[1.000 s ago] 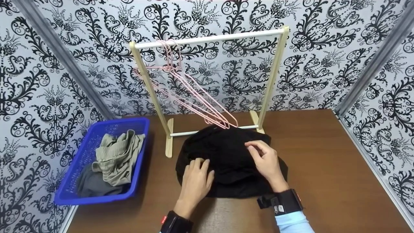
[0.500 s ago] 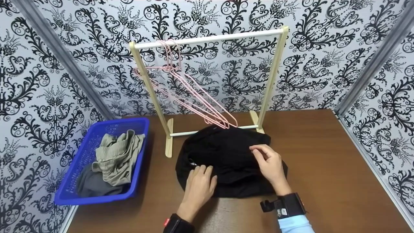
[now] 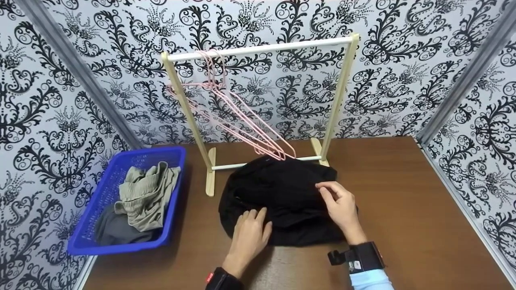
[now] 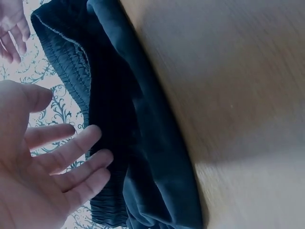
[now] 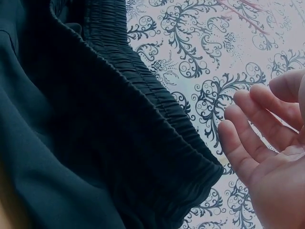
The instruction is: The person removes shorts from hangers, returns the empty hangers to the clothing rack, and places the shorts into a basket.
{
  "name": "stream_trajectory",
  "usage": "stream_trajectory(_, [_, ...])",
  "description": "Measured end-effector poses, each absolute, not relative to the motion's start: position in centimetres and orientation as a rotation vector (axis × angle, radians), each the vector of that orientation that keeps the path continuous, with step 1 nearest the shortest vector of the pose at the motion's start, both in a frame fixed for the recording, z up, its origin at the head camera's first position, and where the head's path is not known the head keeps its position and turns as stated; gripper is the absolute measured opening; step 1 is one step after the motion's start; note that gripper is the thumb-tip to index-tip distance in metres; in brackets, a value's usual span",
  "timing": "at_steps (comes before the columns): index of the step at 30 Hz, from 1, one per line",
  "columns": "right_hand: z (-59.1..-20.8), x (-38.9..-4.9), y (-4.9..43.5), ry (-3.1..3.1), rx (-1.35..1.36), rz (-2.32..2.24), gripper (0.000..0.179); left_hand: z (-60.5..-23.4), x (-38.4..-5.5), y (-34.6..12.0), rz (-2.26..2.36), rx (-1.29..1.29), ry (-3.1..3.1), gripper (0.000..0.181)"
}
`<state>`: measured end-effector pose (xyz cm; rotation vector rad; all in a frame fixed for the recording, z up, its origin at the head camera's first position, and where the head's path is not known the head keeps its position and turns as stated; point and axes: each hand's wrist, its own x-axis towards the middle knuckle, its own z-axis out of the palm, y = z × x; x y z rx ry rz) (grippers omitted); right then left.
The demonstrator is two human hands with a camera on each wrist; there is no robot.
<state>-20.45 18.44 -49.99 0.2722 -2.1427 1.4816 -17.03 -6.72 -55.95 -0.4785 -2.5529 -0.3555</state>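
Note:
Black pants [image 3: 282,189] with a gathered elastic waistband [image 5: 147,109] lie bunched on the table, in front of the rack. My left hand [image 3: 250,231] is over their front left part, palm down. In the left wrist view, the loosely bent fingers [image 4: 78,157] reach the waistband's edge without gripping it. My right hand [image 3: 342,207] is at the right side of the pants, thumb and fingers apart. The right wrist view shows that hand [image 5: 267,138] just beyond the waistband's end, with nothing between its fingers.
A small rack with a white rail [image 3: 262,48] and wooden posts stands behind the pants. Several pink hangers [image 3: 250,125] hang from its left part, their lower ends overlapping the pants. A blue basket [image 3: 171,217] at the left holds a khaki garment [image 3: 145,197] and a dark grey one [image 3: 121,231].
Both hands have shifted to the right and slightly toward the person, the right hand drawing outward over the fabric. The pants' folds near the left hand have changed a little; basket and hangers stay put.

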Motion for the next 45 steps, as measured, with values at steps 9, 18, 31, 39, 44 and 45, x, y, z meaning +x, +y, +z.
stream_trajectory(9, [-48.7, -19.3, 18.6, -2.128, 0.274, 1.459, 0.012, -56.4, -17.8, -6.1, -0.416, -0.548, -2.547, 0.050])
stream_trajectory(18, [-49.0, -19.5, 19.1, -2.077, 0.291, 1.415, 0.013, -57.2, -19.2, -4.7, -0.494, -0.477, -2.629, 0.067])
stream_trajectory(31, [-51.4, -20.6, 20.0, -2.076, 0.283, 1.381, 0.014, -57.3, -21.7, -3.0, -0.531, -0.306, -2.813, 0.092])
stream_trajectory(39, [-52.6, -21.4, 20.7, -2.121, 0.293, 1.354, 0.017, -57.5, -23.4, -2.3, -0.503, -0.259, -2.881, 0.102])
stream_trajectory(44, [-52.6, -21.5, 20.7, -2.141, 0.308, 1.295, 0.015, -57.2, -24.2, -1.5, -0.503, -0.229, -2.958, 0.114])
stream_trajectory(45, [-52.6, -21.6, 20.7, -2.137, 0.308, 1.286, 0.014, -57.1, -24.3, -1.3, -0.499, -0.222, -2.976, 0.117])
